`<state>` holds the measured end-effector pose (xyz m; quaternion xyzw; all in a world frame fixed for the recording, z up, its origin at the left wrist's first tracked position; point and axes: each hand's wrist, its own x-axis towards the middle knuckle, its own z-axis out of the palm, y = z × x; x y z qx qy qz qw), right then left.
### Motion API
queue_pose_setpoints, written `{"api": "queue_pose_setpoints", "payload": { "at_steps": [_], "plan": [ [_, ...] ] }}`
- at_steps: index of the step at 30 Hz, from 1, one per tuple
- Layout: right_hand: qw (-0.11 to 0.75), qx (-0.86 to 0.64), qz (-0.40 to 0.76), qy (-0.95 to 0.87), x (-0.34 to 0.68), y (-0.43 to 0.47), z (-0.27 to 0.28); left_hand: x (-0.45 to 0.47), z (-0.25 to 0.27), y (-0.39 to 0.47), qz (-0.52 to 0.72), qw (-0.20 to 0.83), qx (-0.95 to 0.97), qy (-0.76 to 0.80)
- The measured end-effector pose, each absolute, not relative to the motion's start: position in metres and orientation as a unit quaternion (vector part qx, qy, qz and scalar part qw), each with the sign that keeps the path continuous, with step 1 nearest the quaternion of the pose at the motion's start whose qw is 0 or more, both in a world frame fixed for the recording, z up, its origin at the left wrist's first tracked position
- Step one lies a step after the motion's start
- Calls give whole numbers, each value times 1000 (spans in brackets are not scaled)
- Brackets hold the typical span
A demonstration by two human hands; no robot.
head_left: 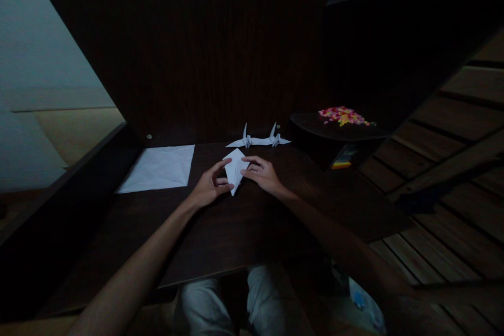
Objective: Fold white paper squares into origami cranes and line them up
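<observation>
A half-folded white paper (235, 169), kite-shaped with its point toward me, lies on the dark wooden desk (220, 236). My left hand (210, 186) pinches its left edge between thumb and fingers. From the other side my right hand (263, 172) presses fingertips on its right edge. Two finished white paper cranes (247, 141) (274, 139) stand side by side just behind the paper.
A creased flat white sheet (159, 168) lies at the left of the desk. On the right a dark raised shelf (315, 126) carries a pile of small colourful bits (343, 115), with a colourful object (342, 161) under it. Wooden floorboards (452, 168) run along the right.
</observation>
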<state>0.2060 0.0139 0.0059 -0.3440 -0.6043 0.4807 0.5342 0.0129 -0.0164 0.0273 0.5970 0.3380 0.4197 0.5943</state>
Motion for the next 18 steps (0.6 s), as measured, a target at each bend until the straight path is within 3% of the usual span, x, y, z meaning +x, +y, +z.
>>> {"api": "queue_pose_setpoints", "payload": {
  "at_steps": [18],
  "plan": [
    [566, -351, 451, -593, 206, 15, 3, 16, 27, -21, 372, 636, 587, 336]
  ]
}}
